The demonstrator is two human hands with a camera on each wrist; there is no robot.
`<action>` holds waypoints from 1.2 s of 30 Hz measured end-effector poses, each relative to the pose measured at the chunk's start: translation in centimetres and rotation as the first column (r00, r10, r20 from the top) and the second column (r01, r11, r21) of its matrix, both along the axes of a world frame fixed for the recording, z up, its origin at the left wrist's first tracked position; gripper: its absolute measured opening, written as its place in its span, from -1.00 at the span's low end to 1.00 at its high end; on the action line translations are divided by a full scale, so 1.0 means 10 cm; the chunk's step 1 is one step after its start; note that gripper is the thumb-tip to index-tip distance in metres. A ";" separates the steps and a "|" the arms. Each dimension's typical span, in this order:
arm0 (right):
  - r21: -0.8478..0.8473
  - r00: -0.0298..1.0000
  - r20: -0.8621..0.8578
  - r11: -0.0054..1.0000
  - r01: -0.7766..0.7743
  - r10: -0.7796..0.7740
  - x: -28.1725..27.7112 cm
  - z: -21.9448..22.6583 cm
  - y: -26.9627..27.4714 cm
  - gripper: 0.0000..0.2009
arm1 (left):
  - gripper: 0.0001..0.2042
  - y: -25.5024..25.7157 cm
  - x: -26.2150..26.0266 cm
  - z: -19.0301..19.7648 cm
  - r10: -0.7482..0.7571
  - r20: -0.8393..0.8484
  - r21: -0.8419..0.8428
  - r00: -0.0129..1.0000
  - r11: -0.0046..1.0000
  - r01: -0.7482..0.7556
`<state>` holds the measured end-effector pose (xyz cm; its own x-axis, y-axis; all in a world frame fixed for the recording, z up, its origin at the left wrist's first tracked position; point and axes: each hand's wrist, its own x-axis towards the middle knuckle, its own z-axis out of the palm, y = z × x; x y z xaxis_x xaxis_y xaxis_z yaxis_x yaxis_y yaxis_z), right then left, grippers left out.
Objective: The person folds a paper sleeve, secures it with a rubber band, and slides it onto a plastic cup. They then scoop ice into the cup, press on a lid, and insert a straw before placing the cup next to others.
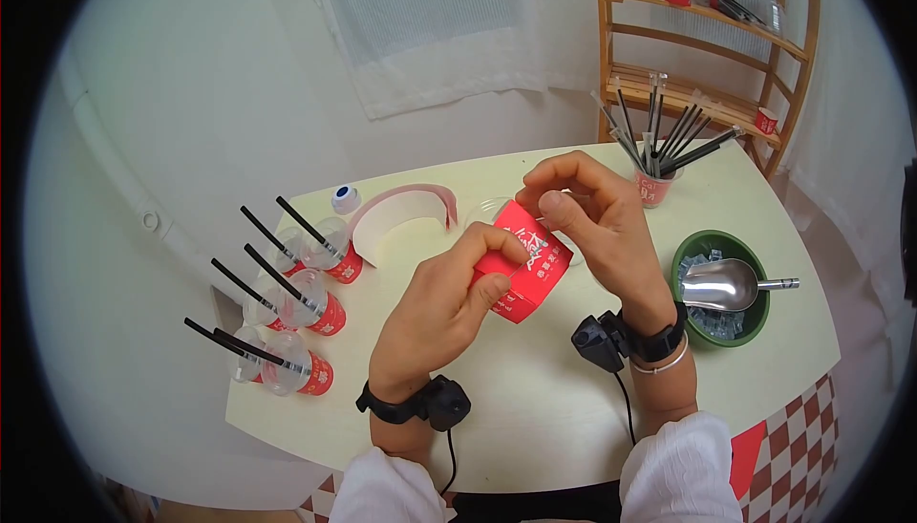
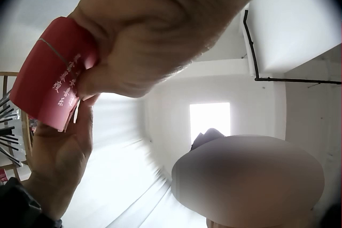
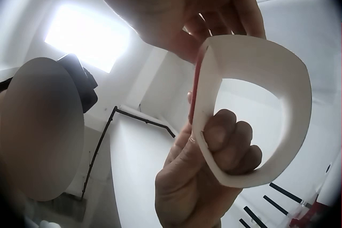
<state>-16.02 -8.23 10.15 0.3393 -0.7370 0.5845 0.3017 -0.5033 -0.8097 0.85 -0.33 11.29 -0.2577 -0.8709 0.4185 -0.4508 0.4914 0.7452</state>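
A red paper cup sleeve (image 1: 525, 265) with white print is held up over the table, opened into a loop. My left hand (image 1: 439, 298) grips its lower left side, thumb on the outer face; in the right wrist view the fingertips (image 3: 219, 132) curl inside the white-lined loop. At the upper right edge of the sleeve my right hand (image 1: 607, 227) has its thumb and bent fingers around the corner, the fingers partly hidden behind it. Behind the sleeve shows the rim of a clear plastic cup (image 1: 489, 208), mostly covered.
Several clear cups (image 1: 320, 303) with red sleeves and black straws stand at the left. A curved stack of sleeves (image 1: 401, 208) and a blue-white cap (image 1: 345, 200) lie farther back. At the right are a straw-filled cup (image 1: 651, 189), a green bowl (image 1: 688, 256) with a metal scoop (image 1: 721, 284), and a wooden shelf (image 1: 611, 36).
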 end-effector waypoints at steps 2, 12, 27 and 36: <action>0.005 0.999 0.043 1.000 -0.019 0.019 0.01 -0.02 -0.03 -0.82 | -0.84 0.03 -0.04 0.03 0.077 0.109 -0.012 0.991 0.997 -0.076; 0.024 0.990 0.035 0.990 0.137 -0.138 -0.09 0.10 0.12 -0.85 | -0.83 -0.04 0.01 -0.06 0.322 0.151 -0.157 0.935 0.941 -0.299; -0.546 0.825 -0.429 0.833 0.088 -0.369 0.09 0.04 0.26 -0.21 | -0.74 0.00 -0.03 -0.08 0.074 -0.195 -0.144 0.978 0.984 -0.104; -0.334 0.975 -0.057 0.925 0.183 -0.213 0.10 0.03 0.15 -0.16 | -0.06 -0.05 -0.06 -0.06 0.226 -0.409 -0.407 0.884 0.822 -0.399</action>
<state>-15.05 -6.70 10.48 0.2687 -0.5696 0.7767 0.1020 -0.7850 -0.6110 0.29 -0.88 10.65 0.2215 -0.5551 0.8017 -0.4125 0.6916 0.5929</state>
